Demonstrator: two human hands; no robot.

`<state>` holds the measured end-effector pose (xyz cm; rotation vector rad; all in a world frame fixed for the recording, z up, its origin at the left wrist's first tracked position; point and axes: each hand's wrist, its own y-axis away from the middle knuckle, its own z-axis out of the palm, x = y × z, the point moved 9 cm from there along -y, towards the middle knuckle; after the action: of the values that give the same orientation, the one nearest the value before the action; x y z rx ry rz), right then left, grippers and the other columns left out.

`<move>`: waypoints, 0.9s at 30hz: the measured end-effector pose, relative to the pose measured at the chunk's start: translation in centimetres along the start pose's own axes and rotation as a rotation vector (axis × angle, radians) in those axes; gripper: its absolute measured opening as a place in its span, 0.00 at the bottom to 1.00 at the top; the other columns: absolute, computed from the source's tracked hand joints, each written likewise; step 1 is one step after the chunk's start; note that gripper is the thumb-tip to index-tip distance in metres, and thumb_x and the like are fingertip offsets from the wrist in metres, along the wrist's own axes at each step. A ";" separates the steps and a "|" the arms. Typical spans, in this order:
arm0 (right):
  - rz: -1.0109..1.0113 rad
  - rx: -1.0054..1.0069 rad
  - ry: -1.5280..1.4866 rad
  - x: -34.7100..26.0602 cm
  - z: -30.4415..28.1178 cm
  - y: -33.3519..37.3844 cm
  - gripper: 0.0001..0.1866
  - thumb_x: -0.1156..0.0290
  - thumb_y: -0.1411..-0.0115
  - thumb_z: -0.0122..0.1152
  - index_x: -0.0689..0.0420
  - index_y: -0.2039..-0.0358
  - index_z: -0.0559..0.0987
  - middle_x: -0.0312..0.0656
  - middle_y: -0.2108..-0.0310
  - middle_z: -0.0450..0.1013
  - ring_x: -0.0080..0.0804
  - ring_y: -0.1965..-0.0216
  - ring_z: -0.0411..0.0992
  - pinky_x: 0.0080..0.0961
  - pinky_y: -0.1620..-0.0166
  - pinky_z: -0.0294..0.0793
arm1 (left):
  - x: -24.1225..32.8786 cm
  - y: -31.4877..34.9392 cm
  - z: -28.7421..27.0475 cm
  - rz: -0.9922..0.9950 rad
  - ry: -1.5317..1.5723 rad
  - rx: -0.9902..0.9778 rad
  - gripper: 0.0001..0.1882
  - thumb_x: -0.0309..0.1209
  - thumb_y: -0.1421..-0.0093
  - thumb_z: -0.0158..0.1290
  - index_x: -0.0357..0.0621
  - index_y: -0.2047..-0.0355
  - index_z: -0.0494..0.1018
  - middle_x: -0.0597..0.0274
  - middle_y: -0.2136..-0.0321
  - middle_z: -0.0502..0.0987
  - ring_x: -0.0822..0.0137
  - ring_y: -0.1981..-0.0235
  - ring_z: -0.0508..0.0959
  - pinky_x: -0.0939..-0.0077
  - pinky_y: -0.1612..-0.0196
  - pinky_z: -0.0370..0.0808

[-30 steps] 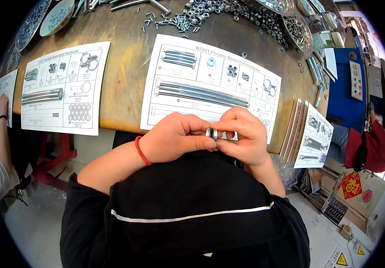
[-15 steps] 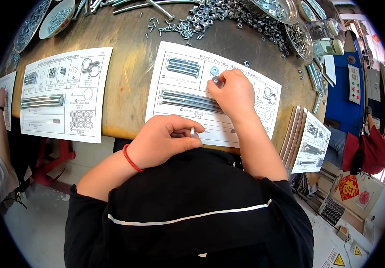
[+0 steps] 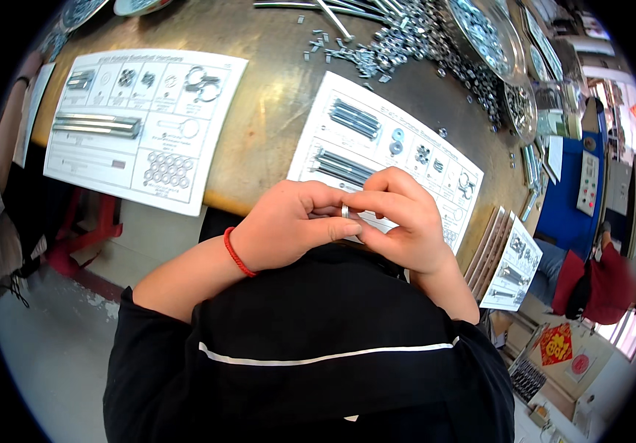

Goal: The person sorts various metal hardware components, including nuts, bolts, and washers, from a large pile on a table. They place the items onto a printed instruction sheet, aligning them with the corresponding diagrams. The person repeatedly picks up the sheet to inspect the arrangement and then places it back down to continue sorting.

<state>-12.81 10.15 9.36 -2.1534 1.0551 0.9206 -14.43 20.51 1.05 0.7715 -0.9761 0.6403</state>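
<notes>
Just in front of my black shirt, my two hands meet. My left hand (image 3: 284,221), with a red cord on its wrist, pinches a small stack of shiny metal washers (image 3: 345,211) between thumb and fingers. From the other side my right hand (image 3: 403,218) closes its thumb and forefinger on the same washers; how many there are is hidden. Beyond the hands lies a printed hardware sheet (image 3: 314,136) with pictures of bolts and small parts. Two grey-blue washers (image 3: 397,136) lie on its upper part.
A second sheet (image 3: 218,96) lies at left. Loose nuts (image 3: 399,44), short screws and long bolts pile up at the back, beside a bowl of washers (image 3: 480,33). Boards with a sheet (image 3: 513,266) stand at right. Another person's arm (image 3: 11,118) shows far left; a person in red (image 3: 591,288) is right.
My right hand has left the washers on the sheet and come back to my left hand, where it grips the held washers. The view has shifted, so the table appears farther right.
</notes>
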 end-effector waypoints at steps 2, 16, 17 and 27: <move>-0.050 -0.036 0.005 -1.0 1.1 -1.2 0.19 0.82 0.58 0.68 0.57 0.62 0.83 0.38 0.72 0.71 0.29 0.73 0.71 0.23 0.72 0.69 | 0.6 1.2 -0.9 0.024 0.067 0.013 0.15 0.29 0.41 0.62 0.37 0.54 0.79 0.67 0.73 0.80 0.80 0.71 0.75 0.83 0.66 0.73; -0.085 -0.239 0.438 -3.0 21.0 -28.6 0.13 0.63 0.52 0.65 0.56 0.67 0.82 0.45 0.65 0.76 0.44 0.62 0.76 0.36 0.60 0.76 | -1.9 13.4 -10.1 0.023 0.187 0.046 0.17 0.26 0.39 0.60 0.36 0.49 0.76 0.61 0.62 0.81 0.75 0.60 0.79 0.81 0.54 0.75; -0.062 -0.247 0.462 -2.7 22.7 -30.3 0.15 0.61 0.52 0.65 0.57 0.67 0.82 0.45 0.65 0.76 0.44 0.62 0.76 0.36 0.60 0.76 | -2.2 14.1 -10.7 0.034 0.253 0.087 0.17 0.25 0.39 0.59 0.36 0.50 0.76 0.61 0.62 0.81 0.75 0.60 0.79 0.81 0.54 0.75; 0.027 -0.324 0.442 -1.4 25.7 -33.0 0.15 0.63 0.55 0.67 0.57 0.68 0.83 0.48 0.68 0.79 0.48 0.63 0.79 0.40 0.61 0.78 | -3.2 14.4 -12.5 0.033 0.301 0.169 0.17 0.23 0.42 0.56 0.33 0.52 0.76 0.60 0.65 0.80 0.72 0.60 0.78 0.78 0.53 0.75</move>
<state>5.39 46.87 1.01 -2.7033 1.2060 0.6750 -20.84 38.49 -2.09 0.7823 -0.6662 0.8486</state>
